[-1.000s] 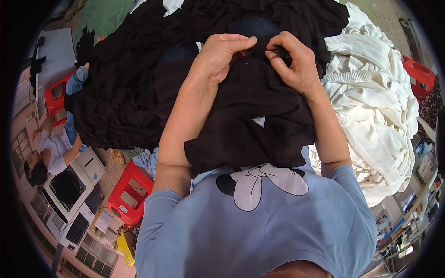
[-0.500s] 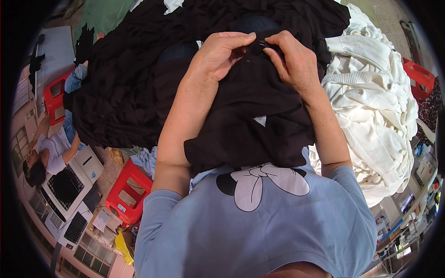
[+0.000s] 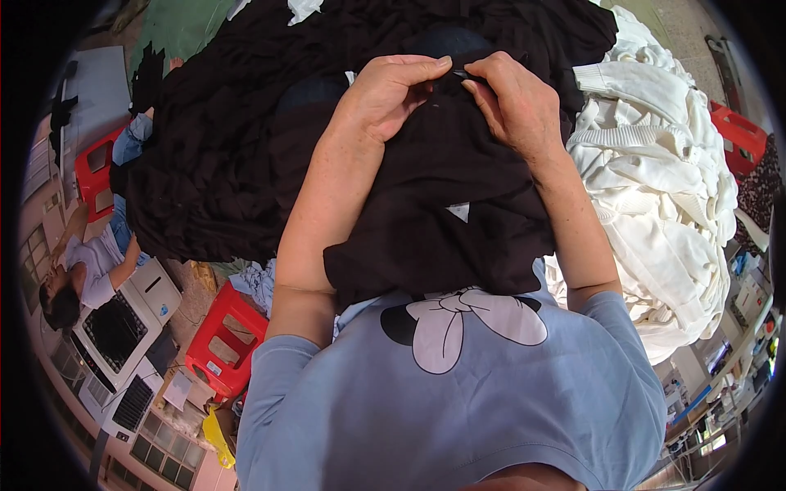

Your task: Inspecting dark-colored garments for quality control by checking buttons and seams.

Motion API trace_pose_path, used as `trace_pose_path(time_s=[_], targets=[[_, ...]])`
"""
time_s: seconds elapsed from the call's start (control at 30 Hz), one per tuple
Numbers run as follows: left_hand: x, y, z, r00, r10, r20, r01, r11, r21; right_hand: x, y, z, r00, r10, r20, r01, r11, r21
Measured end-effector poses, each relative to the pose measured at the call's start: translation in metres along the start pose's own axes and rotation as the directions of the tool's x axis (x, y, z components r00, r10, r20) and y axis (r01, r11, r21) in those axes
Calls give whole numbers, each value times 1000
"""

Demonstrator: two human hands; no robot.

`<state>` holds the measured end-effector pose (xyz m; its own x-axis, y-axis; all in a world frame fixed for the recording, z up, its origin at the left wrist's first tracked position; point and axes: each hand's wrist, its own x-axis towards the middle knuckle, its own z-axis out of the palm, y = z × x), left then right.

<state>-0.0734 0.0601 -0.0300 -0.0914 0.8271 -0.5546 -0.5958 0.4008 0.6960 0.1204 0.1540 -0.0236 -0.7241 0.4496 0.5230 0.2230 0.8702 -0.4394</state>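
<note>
A black knit garment (image 3: 442, 176) lies across my lap and reaches up to both hands. My left hand (image 3: 381, 96) pinches its far edge between thumb and fingers. Close beside it, my right hand (image 3: 521, 105) is closed on a small dark pointed tool (image 3: 460, 73), whose tip touches or nearly touches the cloth by my left thumb. Most of the tool is hidden in my fingers, so its exact kind does not show. A small white label (image 3: 459, 212) shows on the lower part of the garment.
A large heap of black garments (image 3: 213, 172) spreads ahead and to the left. White knitwear (image 3: 655, 204) is piled at the right. Red plastic stools (image 3: 225, 342) stand at the left and far right. Another person (image 3: 90, 274) sits at far left beside a white machine.
My right hand has tilted slightly and its fingers have drawn closer to my left thumb, with less of the tool's tip showing. The left hand has barely moved.
</note>
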Motion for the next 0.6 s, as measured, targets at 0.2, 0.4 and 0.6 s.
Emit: trace_pose_path(time_s=[0.2, 0.4, 0.6], targets=[[1, -1, 1, 1000, -7, -7, 7, 1000, -6, -1, -2, -2, 994, 112, 7, -112, 987, 116], [-1, -1, 2, 1000, 0, -10, 0, 1000, -4, -2, -5, -7, 987, 145, 62, -151, 982, 113], [-4, 0, 9, 998, 59, -10, -58, 996, 65, -1, -6, -9, 995, 83, 57, -87, 995, 55]])
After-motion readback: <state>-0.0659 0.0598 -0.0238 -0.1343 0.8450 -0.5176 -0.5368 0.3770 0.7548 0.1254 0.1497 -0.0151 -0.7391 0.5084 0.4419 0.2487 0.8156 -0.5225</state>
